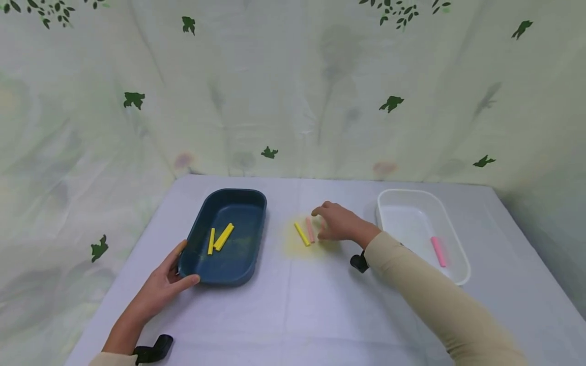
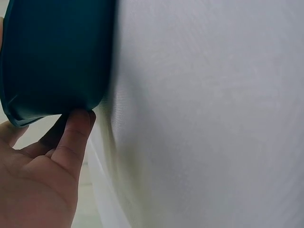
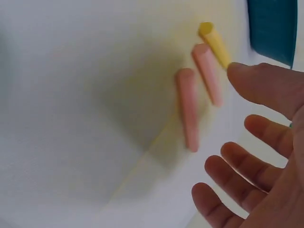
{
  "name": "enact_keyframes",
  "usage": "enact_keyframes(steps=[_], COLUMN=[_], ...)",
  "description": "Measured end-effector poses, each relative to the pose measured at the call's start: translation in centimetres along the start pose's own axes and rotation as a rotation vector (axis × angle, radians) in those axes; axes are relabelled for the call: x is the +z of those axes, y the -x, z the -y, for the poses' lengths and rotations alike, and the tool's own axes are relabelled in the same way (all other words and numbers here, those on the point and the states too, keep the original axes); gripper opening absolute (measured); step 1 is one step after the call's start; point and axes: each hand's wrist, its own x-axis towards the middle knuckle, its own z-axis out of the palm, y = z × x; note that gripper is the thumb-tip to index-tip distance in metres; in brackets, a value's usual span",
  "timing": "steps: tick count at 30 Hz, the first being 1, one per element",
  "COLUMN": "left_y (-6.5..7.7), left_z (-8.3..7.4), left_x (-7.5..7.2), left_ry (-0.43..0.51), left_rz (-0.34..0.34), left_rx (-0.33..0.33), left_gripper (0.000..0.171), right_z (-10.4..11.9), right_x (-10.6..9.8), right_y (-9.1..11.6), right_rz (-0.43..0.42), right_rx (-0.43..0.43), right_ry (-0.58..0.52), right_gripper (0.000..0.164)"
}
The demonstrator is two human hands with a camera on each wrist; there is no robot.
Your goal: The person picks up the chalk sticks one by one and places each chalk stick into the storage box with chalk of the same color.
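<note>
Blue tray (image 1: 242, 246) gripped by left hand (image 1: 161, 285); right hand (image 1: 340, 222) relaxed, released; right-wrist view exposes pink stick (image 3: 189, 111) head view part-hides

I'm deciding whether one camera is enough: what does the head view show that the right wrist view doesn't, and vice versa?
Only the head view shows the left hand at the blue tray, the yellow sticks inside it, and the pink stick in the white tray.

Only the right wrist view shows the right hand with thumb and all four fingers in sight, and the nearer pink stick at full length.

Both share the right hand, the table's yellow stick and two pink ones, and at least part of the blue tray.
</note>
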Motion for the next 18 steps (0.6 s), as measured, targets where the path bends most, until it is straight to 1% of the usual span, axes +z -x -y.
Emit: enact_keyframes(steps=[3,5,8,12,15,18], left_y=[-0.2,-0.2,-0.2,-0.1,0.0,-0.1], left_z=[0.1,0.2,0.3,0.4,0.4,0.6], left_x=[0.1,0.0,0.0,0.0,-0.1,0.0], left_ry=[-0.001,0.002,0.016,0.045,0.044,0.040], left_rz=[0.003,-0.004,-0.010,-0.008,-0.006,-0.008], left_rx=[0.002,0.005,0.013,0.025,0.030,0.039], left_gripper=[0.102,0.101,0.100,0.099,0.099,0.099], right_z=[0.6,1.1,1.5,1.8,1.8,1.6], right_x=[0.0,0.2,0.6,1.1,1.3,1.5], right_y=[-0.7,-1.4,-2.3,-2.9,-3.1,-2.9], right_rz=[0.034,0.060,0.117,0.189,0.212,0.211], right_rx=[0.002,-0.013,-0.013,0.006,0.013,0.019], right_ry=[-0.014,-0.011,0.002,0.022,0.031,0.047], right_gripper=[0.056,0.059,0.064,0.071,0.073,0.073])
